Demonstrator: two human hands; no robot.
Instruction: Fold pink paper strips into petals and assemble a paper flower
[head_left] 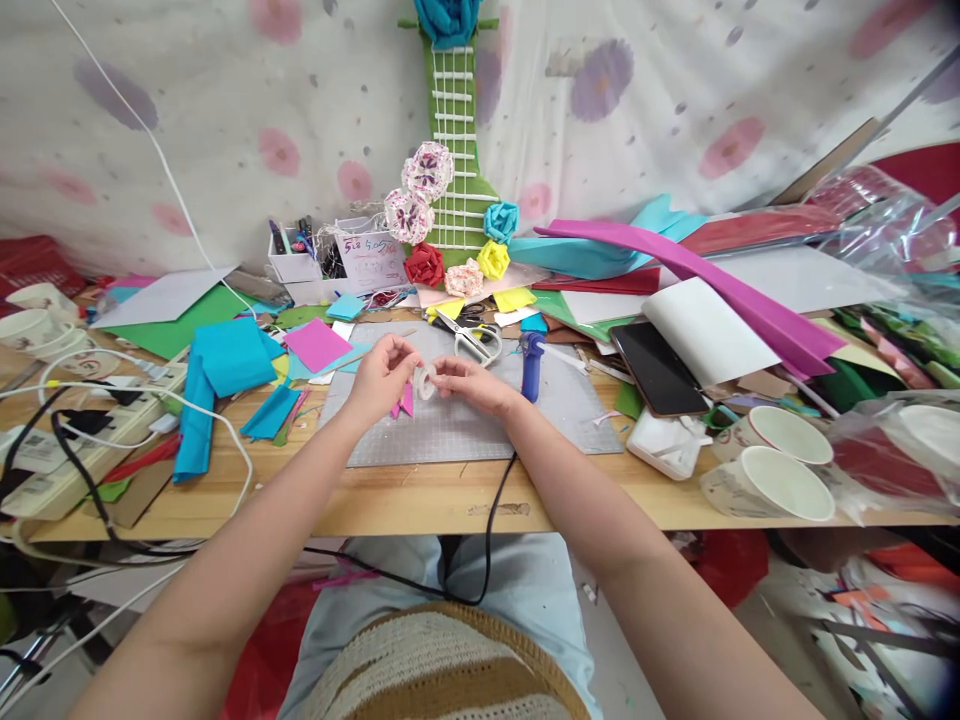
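Over the grey cutting mat (457, 440), a small whitish roll of tape (424, 383) is pinched in the fingers of my right hand (476, 385). My left hand (384, 382) is closed in a pinch at the roll's left side; what lies between its fingertips is too small to make out. Just under these fingers is a folded magenta paper piece (403, 402), partly hidden, and I cannot tell whether it is held or lies on the mat. Behind my hands lie scissors (472, 338) with pale handles. A blue glue gun (532, 368) stands right of my right hand.
A green paper guitar-like piece (454, 150) with paper flowers leans at the back. Blue paper (232, 355) and a power strip (97, 440) lie left. A black phone (658, 367), a white box (667, 440) and paper cups (769, 485) are right. A black cord (491, 525) crosses the table edge.
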